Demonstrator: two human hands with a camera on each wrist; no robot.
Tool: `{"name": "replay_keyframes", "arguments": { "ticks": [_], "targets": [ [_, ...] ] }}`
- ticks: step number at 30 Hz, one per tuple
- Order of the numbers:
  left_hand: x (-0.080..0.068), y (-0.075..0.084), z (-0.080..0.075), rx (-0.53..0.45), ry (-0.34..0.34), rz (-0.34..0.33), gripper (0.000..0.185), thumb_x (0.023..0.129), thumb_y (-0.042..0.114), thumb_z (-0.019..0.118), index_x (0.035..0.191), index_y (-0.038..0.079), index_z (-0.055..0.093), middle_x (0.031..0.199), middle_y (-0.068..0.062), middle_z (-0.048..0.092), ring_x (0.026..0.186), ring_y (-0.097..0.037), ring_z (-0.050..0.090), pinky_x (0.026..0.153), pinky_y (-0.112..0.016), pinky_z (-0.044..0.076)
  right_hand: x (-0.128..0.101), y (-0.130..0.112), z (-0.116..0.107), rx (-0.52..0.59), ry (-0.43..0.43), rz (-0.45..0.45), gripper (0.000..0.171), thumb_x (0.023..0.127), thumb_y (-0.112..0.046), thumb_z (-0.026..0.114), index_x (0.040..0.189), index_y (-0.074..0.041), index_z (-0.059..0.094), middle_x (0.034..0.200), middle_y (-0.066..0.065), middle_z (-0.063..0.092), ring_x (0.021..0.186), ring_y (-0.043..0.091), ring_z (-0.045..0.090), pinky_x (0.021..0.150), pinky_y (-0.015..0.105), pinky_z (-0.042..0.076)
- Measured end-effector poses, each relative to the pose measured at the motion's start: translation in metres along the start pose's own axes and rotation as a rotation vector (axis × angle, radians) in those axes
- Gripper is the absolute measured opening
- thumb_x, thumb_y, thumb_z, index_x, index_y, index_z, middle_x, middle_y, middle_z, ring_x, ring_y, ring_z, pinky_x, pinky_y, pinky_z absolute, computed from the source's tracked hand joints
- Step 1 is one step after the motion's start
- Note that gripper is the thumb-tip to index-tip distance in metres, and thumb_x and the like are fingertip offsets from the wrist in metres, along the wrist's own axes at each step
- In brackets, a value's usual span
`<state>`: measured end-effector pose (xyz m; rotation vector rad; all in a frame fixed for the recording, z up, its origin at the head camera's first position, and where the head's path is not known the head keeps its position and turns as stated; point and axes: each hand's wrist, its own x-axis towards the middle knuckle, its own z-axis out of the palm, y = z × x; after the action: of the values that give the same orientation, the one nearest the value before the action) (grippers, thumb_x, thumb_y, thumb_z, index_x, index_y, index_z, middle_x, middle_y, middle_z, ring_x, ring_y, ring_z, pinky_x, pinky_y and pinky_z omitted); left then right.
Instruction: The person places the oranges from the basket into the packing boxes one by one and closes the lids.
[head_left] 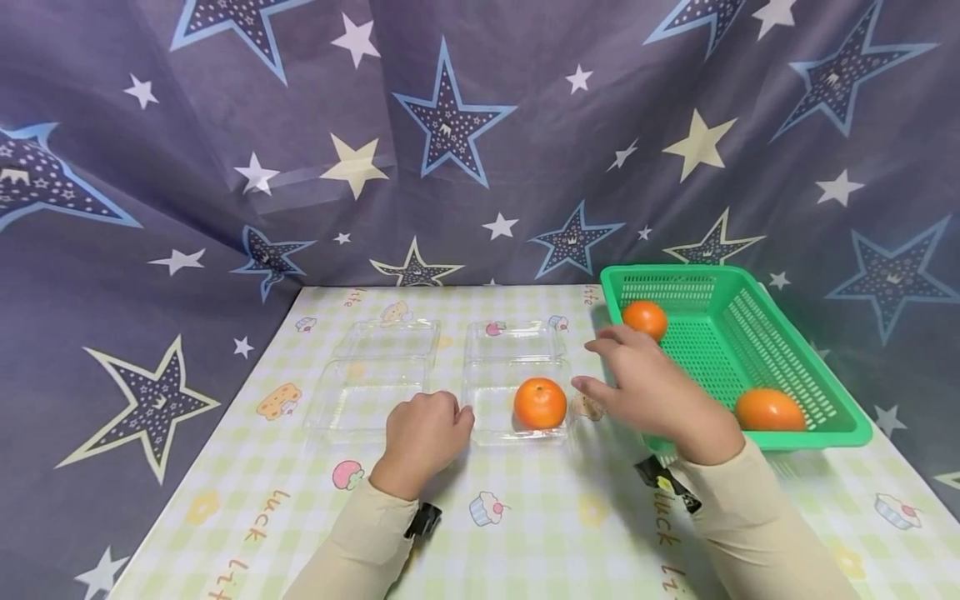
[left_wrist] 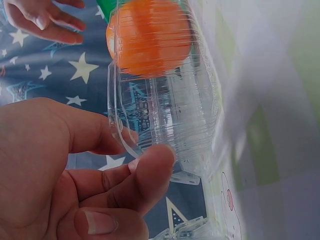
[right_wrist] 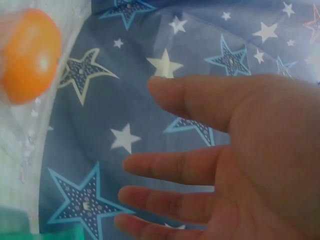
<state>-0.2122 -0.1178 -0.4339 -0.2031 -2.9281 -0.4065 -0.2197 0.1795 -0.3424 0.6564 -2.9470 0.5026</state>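
An orange [head_left: 540, 403] sits in the right part of the front half of an opened clear plastic clamshell box [head_left: 491, 425]. At that box's left edge, my left hand [head_left: 427, 437] pinches the rim between thumb and fingers, as the left wrist view shows at the clear wall [left_wrist: 165, 115]. My right hand [head_left: 652, 387] hovers between the box and a green basket [head_left: 840, 429], holding nothing. Its fingers [right_wrist: 175, 167] are spread and nearly straight in the right wrist view. Inside the basket lie an orange [head_left: 645, 320] at the back left and another orange [head_left: 770, 410] at the front right.
A second opened clear plastic box [head_left: 367, 417] lies to the left, with nothing in it. Both boxes and the basket stand on a checked tablecloth [head_left: 540, 533]. Behind the table hangs a dark star-patterned curtain [head_left: 525, 167].
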Motion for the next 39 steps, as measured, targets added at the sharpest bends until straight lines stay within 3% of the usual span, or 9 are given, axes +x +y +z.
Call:
{"name": "replay_keyframes", "arguments": {
  "ticks": [14, 19, 24, 32, 39],
  "targets": [
    [0.000, 0.002, 0.002, 0.002, -0.023, -0.001, 0.053, 0.099, 0.036, 0.060, 0.051, 0.021, 0.041, 0.045, 0.007, 0.034, 0.044, -0.016, 0.039, 0.045, -0.034, 0.029, -0.013, 0.029, -0.028, 0.016, -0.004, 0.054, 0.058, 0.101, -0.040, 0.066, 0.142, 0.000, 0.058, 0.149, 0.026, 0.051, 0.138, 0.046, 0.045, 0.108, 0.065, 0.042],
    [0.000, 0.002, 0.001, 0.012, -0.020, -0.004, 0.053, 0.099, 0.036, 0.059, 0.051, 0.020, 0.042, 0.045, 0.006, 0.035, 0.044, -0.017, 0.039, 0.045, -0.034, 0.030, -0.014, 0.038, -0.030, -0.001, -0.015, 0.058, 0.055, 0.100, -0.037, 0.068, 0.139, 0.001, 0.060, 0.141, 0.024, 0.059, 0.137, 0.046, 0.046, 0.107, 0.064, 0.043],
    [0.000, 0.001, 0.000, 0.006, -0.021, -0.005, 0.055, 0.099, 0.035, 0.059, 0.050, 0.020, 0.039, 0.045, 0.007, 0.031, 0.043, -0.015, 0.034, 0.045, -0.034, 0.027, -0.013, 0.048, -0.028, -0.051, -0.051, 0.095, 0.058, 0.100, -0.039, 0.067, 0.141, 0.001, 0.059, 0.143, 0.028, 0.056, 0.138, 0.049, 0.044, 0.108, 0.066, 0.041],
    [0.000, 0.004, -0.001, 0.002, -0.023, 0.007, 0.056, 0.100, 0.035, 0.059, 0.051, 0.020, 0.036, 0.046, 0.008, 0.026, 0.044, -0.014, 0.029, 0.044, -0.033, 0.024, -0.015, 0.066, -0.029, -0.141, -0.087, 0.095, 0.058, 0.098, -0.038, 0.070, 0.137, 0.005, 0.061, 0.140, 0.035, 0.054, 0.127, 0.053, 0.053, 0.102, 0.067, 0.045],
    [0.000, 0.002, -0.002, 0.016, -0.019, -0.010, 0.053, 0.099, 0.036, 0.060, 0.051, 0.019, 0.043, 0.047, 0.004, 0.037, 0.046, -0.019, 0.042, 0.046, -0.036, 0.030, -0.015, 0.075, -0.027, -0.237, -0.134, 0.045, 0.044, 0.094, -0.036, 0.073, 0.119, 0.000, 0.072, 0.119, 0.022, 0.067, 0.107, 0.040, 0.064, 0.090, 0.057, 0.053]
  ]
}}
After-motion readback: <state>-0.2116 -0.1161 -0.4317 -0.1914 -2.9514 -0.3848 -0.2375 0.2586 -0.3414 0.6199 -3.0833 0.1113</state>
